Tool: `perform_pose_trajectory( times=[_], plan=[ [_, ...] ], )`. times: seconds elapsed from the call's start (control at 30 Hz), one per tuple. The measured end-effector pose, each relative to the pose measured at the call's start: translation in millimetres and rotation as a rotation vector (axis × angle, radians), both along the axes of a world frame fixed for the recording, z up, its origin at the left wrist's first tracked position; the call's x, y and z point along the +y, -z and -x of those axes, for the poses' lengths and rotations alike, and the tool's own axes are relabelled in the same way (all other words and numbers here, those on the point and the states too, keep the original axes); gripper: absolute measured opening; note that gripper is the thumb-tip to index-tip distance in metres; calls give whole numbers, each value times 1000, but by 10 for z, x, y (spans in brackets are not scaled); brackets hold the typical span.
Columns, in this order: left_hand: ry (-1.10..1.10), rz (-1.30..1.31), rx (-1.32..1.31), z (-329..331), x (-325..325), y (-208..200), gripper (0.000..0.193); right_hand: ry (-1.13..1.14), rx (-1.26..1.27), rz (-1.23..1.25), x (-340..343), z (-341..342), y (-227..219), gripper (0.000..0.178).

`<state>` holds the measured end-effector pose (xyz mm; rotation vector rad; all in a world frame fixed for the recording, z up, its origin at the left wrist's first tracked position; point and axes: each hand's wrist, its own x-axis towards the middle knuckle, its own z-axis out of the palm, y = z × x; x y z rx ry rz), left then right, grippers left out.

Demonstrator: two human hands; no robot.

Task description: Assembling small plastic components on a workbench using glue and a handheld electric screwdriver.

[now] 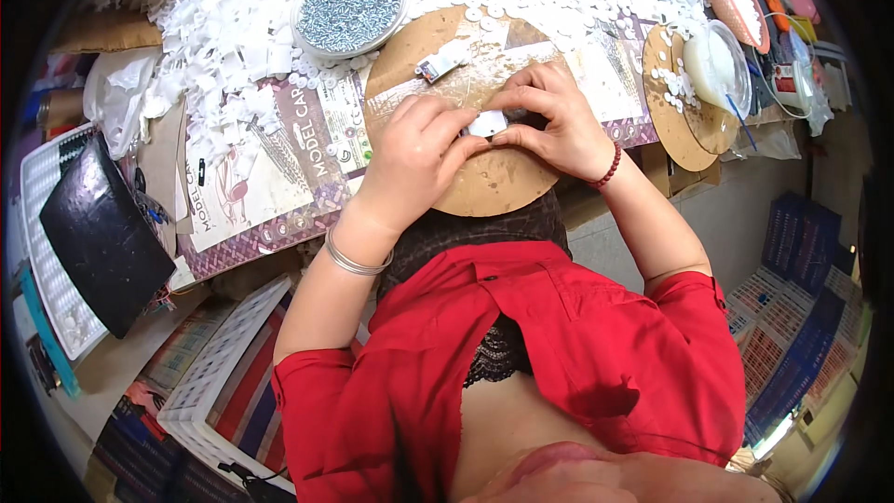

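Between my two hands, over a round brown board (507, 188), is a small white plastic piece (486, 124). My left hand (417, 151) pinches its left end with thumb and fingers. At the other end, my right hand (551, 121) grips it between thumb and forefinger; a dark area under those fingers cannot be made out. Just beyond my fingers, a similar small white and grey piece (438, 66) lies on the board. The fingers partly hide the held piece.
A round tub of small metallic pieces (350, 11) stands behind the board. Heaps of white plastic parts (223, 19) cover the table's far side. On the right, a tub of white material (712, 65) rests on another round board (663, 121). A white crate (200, 410) stands below left.
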<state>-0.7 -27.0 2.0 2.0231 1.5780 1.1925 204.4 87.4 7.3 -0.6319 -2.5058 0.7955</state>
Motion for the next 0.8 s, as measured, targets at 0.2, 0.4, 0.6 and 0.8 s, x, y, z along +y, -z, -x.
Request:
perform_pose_trajectory(
  times=[0.2, 0.4, 0.6, 0.8],
  plan=[
    [-52, -36, 106, -134, 4, 9, 28, 21, -120, 164, 115, 26, -94, 26],
    [-80, -35, 159, -174, 6, -2, 26, 30, -307, 449, 199, 176, -247, 22],
    [-77, -69, 106, -181, 18, 19, 27, -31, -44, -53, -73, 19, -92, 24],
    [-77, -52, 167, -178, -25, 57, 35, -73, -68, -6, 40, 34, -79, 26]
  ],
)
